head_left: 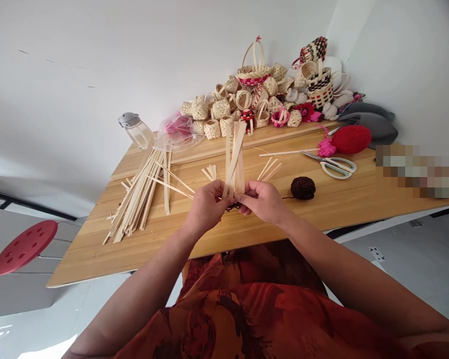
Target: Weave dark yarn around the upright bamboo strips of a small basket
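Observation:
Both my hands are closed on a small piece of weaving made of pale flat strips, some of which stand up and cross above my fingers. My left hand pinches it from the left, and my right hand from the right, thumbs nearly meeting. Dark brown yarn shows under the thumbs at the lower edge. More strip ends fan out beyond my left hand, and others beyond my right. A ball of dark brown yarn lies right of my right hand, its loose end trailing toward it. My fingers hide the weave's base.
Loose strips lie in a pile at left, near a bottle. Small woven baskets are heaped at the back. Scissors and red yarn lie at right. A red stool stands left of the wooden table.

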{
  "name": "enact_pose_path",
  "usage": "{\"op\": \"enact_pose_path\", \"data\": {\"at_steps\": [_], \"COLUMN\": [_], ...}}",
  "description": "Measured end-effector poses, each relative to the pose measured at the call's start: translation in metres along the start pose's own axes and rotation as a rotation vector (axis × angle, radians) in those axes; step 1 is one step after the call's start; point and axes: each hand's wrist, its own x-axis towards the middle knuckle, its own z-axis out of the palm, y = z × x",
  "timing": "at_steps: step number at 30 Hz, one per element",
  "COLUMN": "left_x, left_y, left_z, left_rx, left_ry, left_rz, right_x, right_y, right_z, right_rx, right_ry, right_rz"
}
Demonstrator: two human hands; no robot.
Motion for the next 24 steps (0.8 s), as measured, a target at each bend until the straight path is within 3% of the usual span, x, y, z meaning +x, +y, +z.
{"op": "enact_pose_path", "data": {"at_steps": [8, 18, 24], "left_x": [-0.004, -0.002, -0.004], "left_y": [0.001, 0.004, 0.006], "left_z": [0.002, -0.001, -0.008], "left_rx": [0.01, 0.02, -0.049], "left_ry": [-0.039, -0.009, -0.163], "left_rz": [0.012, -0.026, -0.087], "right_x": [0.003, -0.001, -0.001], "right_y": [0.002, 0.013, 0.019], "right_z": [0.004, 0.004, -0.002], "right_rx": [-0.015, 0.149, 0.151], "right_ry": [0.089, 0.051, 0.068], "right_rz": [0.085, 0.068, 0.046]}}
